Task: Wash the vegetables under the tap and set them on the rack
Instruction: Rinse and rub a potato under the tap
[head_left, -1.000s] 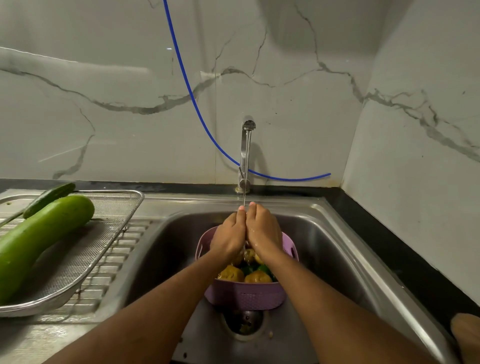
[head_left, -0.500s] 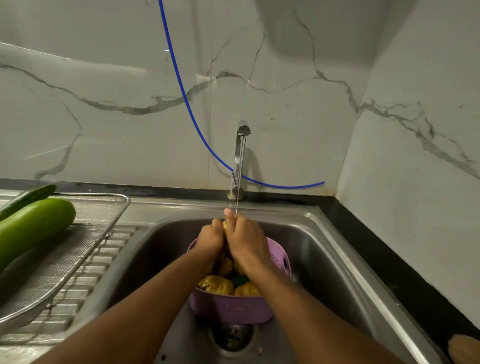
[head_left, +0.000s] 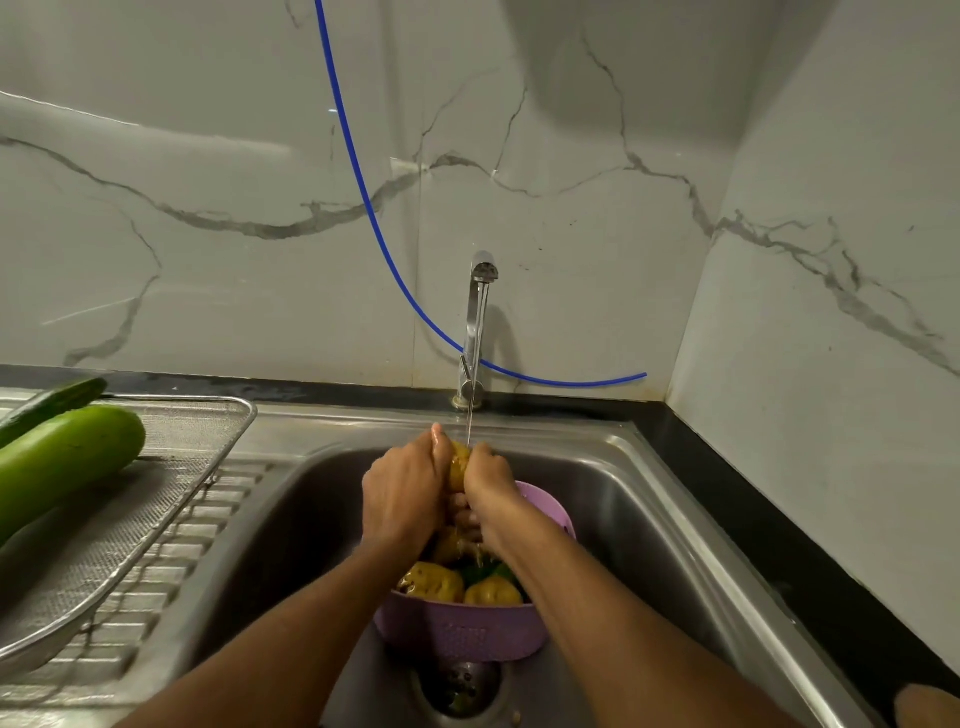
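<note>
A thin stream of water runs from the steel tap (head_left: 482, 291) onto a yellowish potato (head_left: 459, 465). My left hand (head_left: 402, 493) and my right hand (head_left: 488, 486) grip that potato between them, above a purple colander (head_left: 462, 631) in the sink (head_left: 649, 519). More potatoes (head_left: 434, 582) and something green lie in the colander. On the mesh rack (head_left: 171, 467) at the left lie a large pale green gourd (head_left: 62, 462) and a dark cucumber (head_left: 49, 402).
The sink drain (head_left: 462, 686) shows below the colander. A blue hose (head_left: 374, 218) hangs down the marble wall behind the tap. A black counter edge (head_left: 753, 519) runs along the right side. The ribbed draining board (head_left: 171, 561) lies under the rack.
Both hands have lifted the potato a little higher into the stream, so more of it shows between them. The camera view has shifted slightly.
</note>
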